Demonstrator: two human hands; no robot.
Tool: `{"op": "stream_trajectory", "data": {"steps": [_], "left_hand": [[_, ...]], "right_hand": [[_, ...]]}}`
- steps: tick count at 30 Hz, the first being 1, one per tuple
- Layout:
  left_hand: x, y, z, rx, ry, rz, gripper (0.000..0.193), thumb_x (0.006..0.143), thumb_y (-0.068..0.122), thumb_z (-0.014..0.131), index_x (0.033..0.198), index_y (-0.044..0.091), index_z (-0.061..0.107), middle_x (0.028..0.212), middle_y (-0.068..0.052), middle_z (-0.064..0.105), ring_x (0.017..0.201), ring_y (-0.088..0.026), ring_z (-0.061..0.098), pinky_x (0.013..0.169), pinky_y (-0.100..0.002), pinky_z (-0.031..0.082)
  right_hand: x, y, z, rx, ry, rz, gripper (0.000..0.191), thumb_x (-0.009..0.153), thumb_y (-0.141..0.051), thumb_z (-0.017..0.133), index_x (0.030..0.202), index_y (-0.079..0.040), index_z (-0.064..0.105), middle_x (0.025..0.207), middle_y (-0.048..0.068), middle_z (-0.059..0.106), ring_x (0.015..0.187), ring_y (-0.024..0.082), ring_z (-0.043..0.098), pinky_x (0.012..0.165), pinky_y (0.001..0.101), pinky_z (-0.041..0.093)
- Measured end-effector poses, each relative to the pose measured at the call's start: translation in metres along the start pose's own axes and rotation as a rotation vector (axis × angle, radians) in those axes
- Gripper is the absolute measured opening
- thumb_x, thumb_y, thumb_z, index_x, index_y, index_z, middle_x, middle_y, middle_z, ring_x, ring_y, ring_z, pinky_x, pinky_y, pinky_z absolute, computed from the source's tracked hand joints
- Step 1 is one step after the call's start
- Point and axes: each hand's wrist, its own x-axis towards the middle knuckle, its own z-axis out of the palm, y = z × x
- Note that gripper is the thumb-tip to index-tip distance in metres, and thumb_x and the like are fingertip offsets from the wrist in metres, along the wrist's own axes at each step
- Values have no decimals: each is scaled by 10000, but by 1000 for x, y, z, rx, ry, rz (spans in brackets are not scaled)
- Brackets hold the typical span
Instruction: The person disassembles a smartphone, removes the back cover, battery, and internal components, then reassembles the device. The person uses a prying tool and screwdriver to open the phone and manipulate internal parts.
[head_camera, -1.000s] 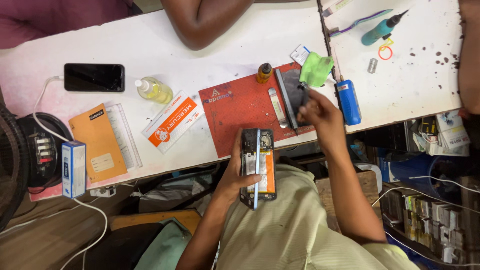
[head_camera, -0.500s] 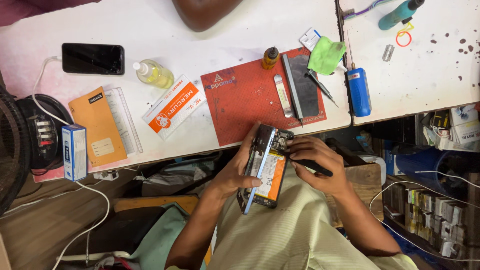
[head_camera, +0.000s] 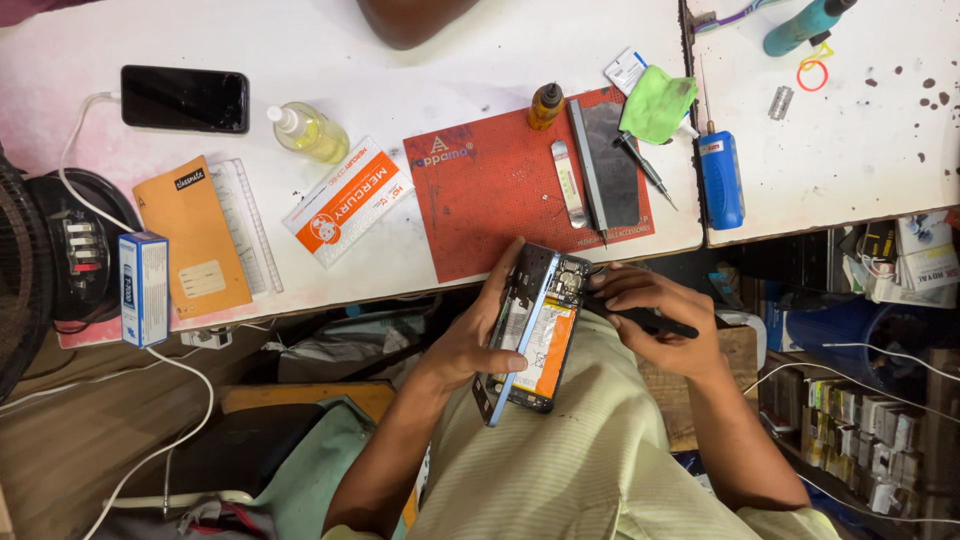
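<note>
Opened phone (head_camera: 533, 330) held off the table's near edge, over the lap. Left hand (head_camera: 470, 345) wrapped round its left edge; right hand (head_camera: 655, 320) pinching black tool (head_camera: 640, 320) at top. Light, stiff, fragile inside; best gripped by frame edges.

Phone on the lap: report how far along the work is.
Done: the phone has its back off, so the orange battery and boards show. In hand: the left hand grips the phone's edge while the right hand holds a black tool with its tip at the top end. Left: the phone is not closed, and a metal pry bar and screwdriver lie on the red mat.
</note>
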Motion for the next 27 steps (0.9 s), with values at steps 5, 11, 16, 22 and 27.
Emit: {"op": "stream_trajectory", "data": {"steps": [5, 11, 16, 22, 27], "left_hand": [[-2, 0, 1, 13, 12, -9, 1402, 598, 251, 860, 1697, 55, 11, 1729, -170, 229, 1615, -250, 189, 1304, -361, 87], [-1, -3, 0, 4, 5, -1, 1393, 603, 245, 855, 1697, 55, 13, 1727, -162, 222, 1613, -248, 187, 1305, -363, 88], [-1, -6, -2, -24, 7, -7, 1381, 603, 215, 838, 1697, 59, 11, 1722, -155, 226, 1607, -247, 195, 1302, -364, 96], [-2, -9, -2, -86, -8, -7, 1374, 612, 198, 840, 1697, 65, 7, 1711, -148, 232, 1603, -247, 200, 1307, -377, 110], [-1, -10, -2, -86, -7, 0, 1380, 616, 220, 850, 1697, 64, 7, 1716, -143, 224, 1608, -240, 194, 1309, -379, 108]], "right_hand": [[-2, 3, 0, 31, -5, -4, 200, 801, 56, 750, 982, -4, 688, 1035, 163, 742, 1134, 328, 732, 1124, 503, 527], [-6, 8, 2, 51, -5, -2, 197, 808, 59, 747, 987, -2, 694, 1039, 157, 745, 1145, 330, 727, 1125, 511, 530], [-9, 17, 5, 82, 20, -22, 190, 816, 51, 761, 984, -5, 692, 1039, 152, 745, 1146, 331, 725, 1109, 501, 545], [-18, 28, 8, 144, 60, 23, 194, 818, 68, 750, 981, -8, 676, 1047, 162, 746, 1141, 320, 726, 1120, 512, 539], [-24, 36, 10, 199, 92, 39, 199, 820, 86, 749, 990, 1, 690, 1044, 171, 744, 1125, 313, 731, 1117, 518, 547]]}}
